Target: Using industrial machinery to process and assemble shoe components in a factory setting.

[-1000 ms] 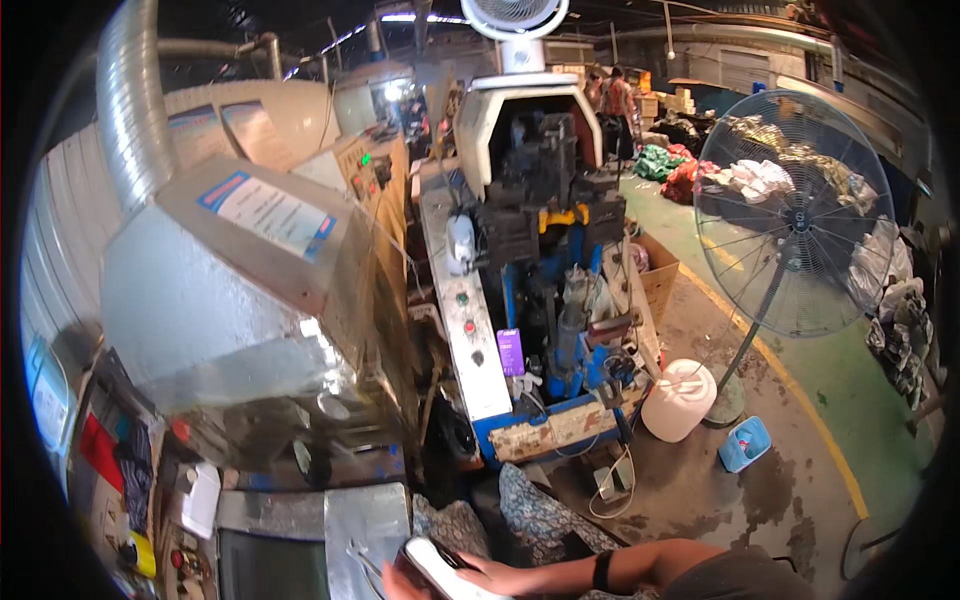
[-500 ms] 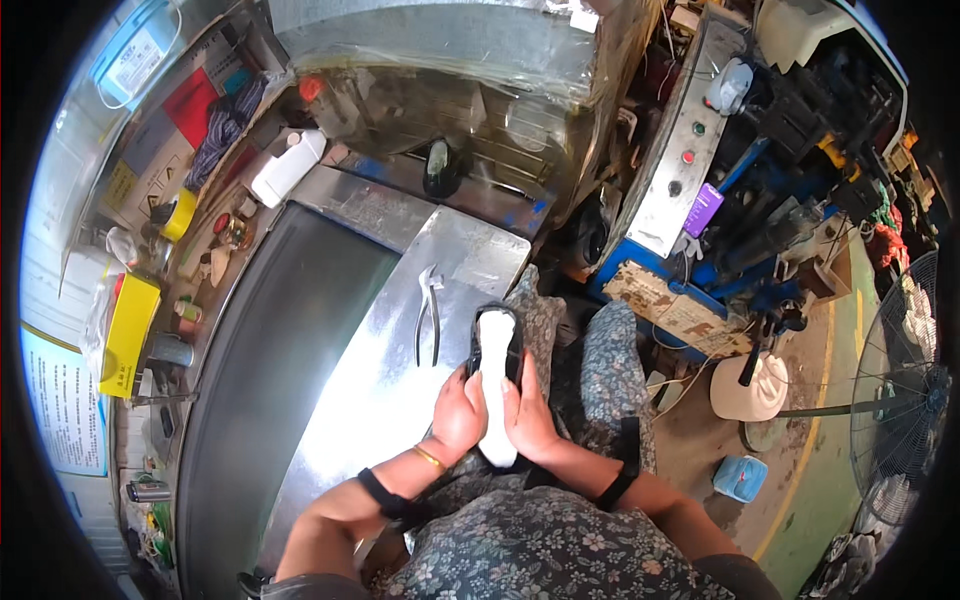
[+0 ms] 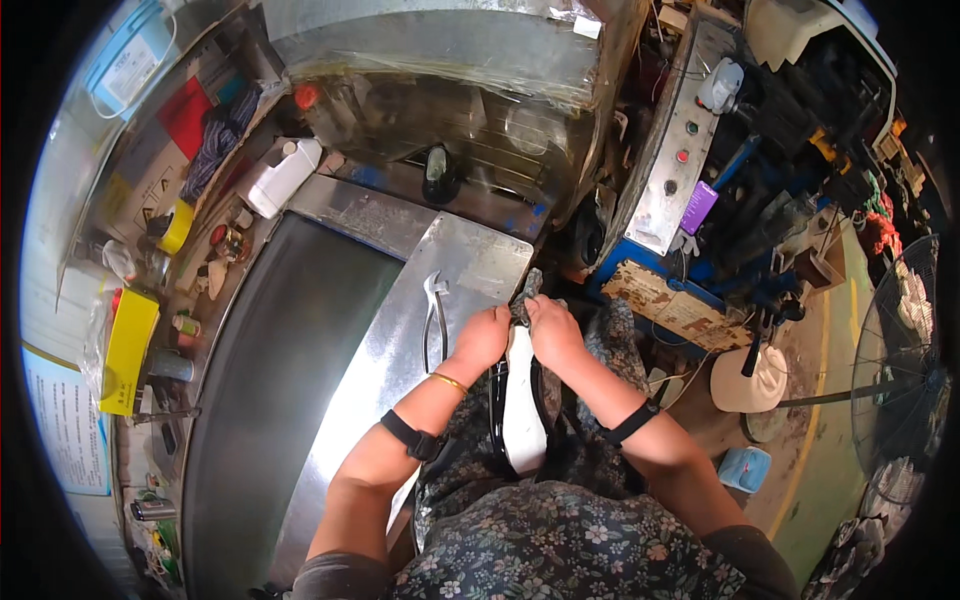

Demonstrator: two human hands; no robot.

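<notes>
A shoe (image 3: 524, 405) with a glossy black upper lies bottom up across my lap, its long white underside facing me. My left hand (image 3: 483, 338) is closed on the left side of its far end. Opposite it, my right hand (image 3: 553, 330) grips the same end, fingers curled and thumb close to the left hand. Both hands hide the far tip and the edge between the fingers. Just left of my left hand, metal lasting pincers (image 3: 436, 312) lie on the shiny metal tabletop (image 3: 465, 255), apart from both hands.
A dark conveyor belt (image 3: 290, 330) runs along the table's left. Another black shoe (image 3: 437, 180) stands at the belt's far end. Shelves at left hold a white jug (image 3: 280, 178) and a yellow box (image 3: 130, 350). Right are a control panel (image 3: 675, 150) and a fan (image 3: 895, 370).
Both hands have slid from the shoe's sides to its far end and closed there. The shoe has shifted slightly right and toward me. The pincers stay on the tabletop.
</notes>
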